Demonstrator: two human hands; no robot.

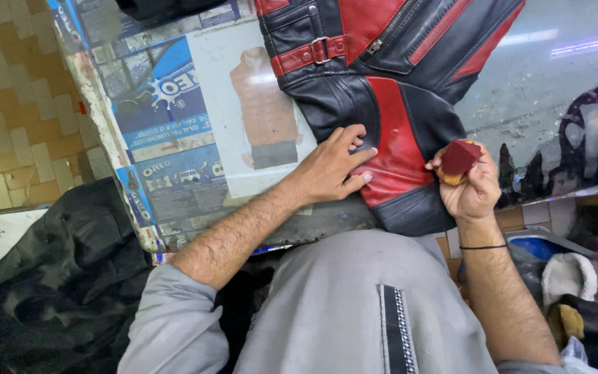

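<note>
Right grip (470,181) closed around dark-red sponge pad with tan underside (459,159), just right of red-and-black leather jacket (389,104) near table (548,97) front edge. Left grip (331,168) flat, fingers spread, pinning red panel; nearer the hem.

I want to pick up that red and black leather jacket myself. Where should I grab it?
Probably the red and black leather jacket by its bottom hem, from the table's near edge: that hem overhangs there, between the left hand pressing it flat and the right hand.
</note>
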